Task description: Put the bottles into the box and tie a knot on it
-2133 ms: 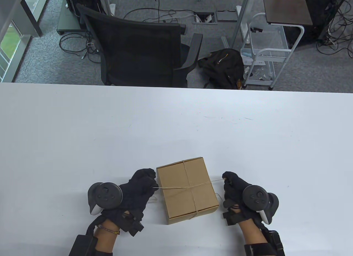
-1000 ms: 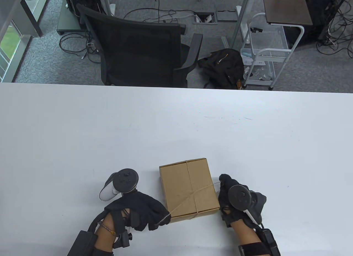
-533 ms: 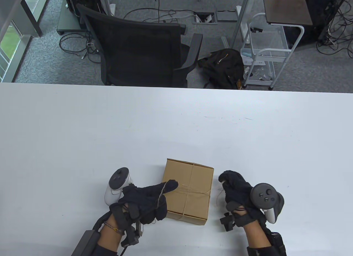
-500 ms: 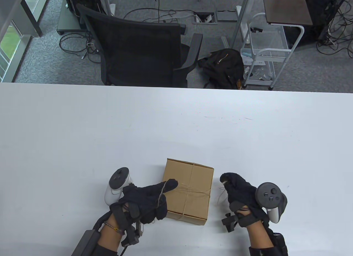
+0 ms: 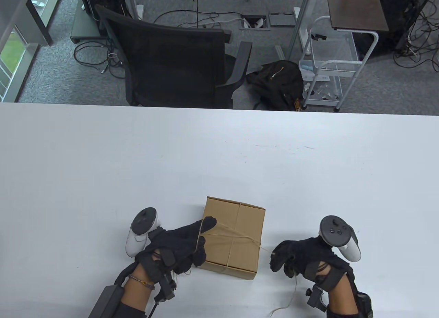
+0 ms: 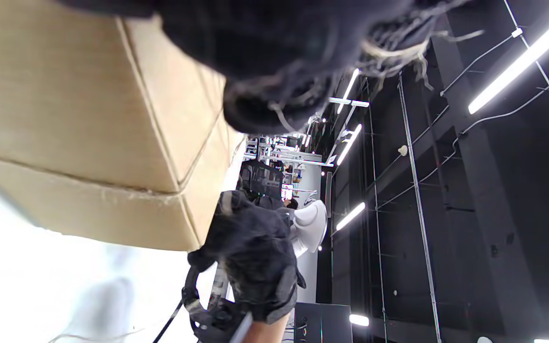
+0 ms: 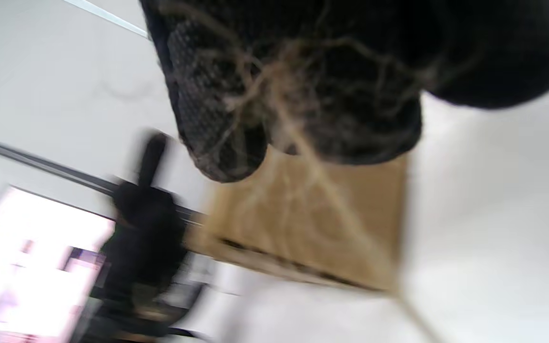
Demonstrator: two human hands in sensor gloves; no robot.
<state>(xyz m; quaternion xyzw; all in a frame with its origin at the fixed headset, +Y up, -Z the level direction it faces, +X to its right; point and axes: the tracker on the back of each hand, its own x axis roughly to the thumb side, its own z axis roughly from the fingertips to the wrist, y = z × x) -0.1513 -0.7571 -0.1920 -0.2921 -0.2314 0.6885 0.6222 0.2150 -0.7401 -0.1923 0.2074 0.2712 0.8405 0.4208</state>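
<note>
The closed cardboard box [image 5: 240, 253] lies near the table's front edge, with twine [image 5: 240, 233] crossed over its top. No bottle is in view. My left hand [image 5: 187, 241] lies at the box's left side, its index finger [image 5: 208, 224] stretched onto the lid. One twine end loops over that finger and runs back into the curled fingers. My right hand [image 5: 284, 259], right of the box, has its fingers curled round the other twine end, and the tail [image 5: 291, 295] trails toward the front edge. The left wrist view shows the box [image 6: 79, 119] and the right hand [image 6: 255, 257]. The right wrist view is blurred, with the box [image 7: 312, 228] below the fingers [image 7: 217, 109].
The white table [image 5: 219, 153] stretches far beyond the box. Behind its back edge stand a black office chair [image 5: 171, 61], a black bag [image 5: 277, 81] on the floor and a white wire cart [image 5: 329, 61].
The right hand has dropped toward the front edge and drawn its twine end down and to the right. The left hand and the box have hardly moved in the last half second.
</note>
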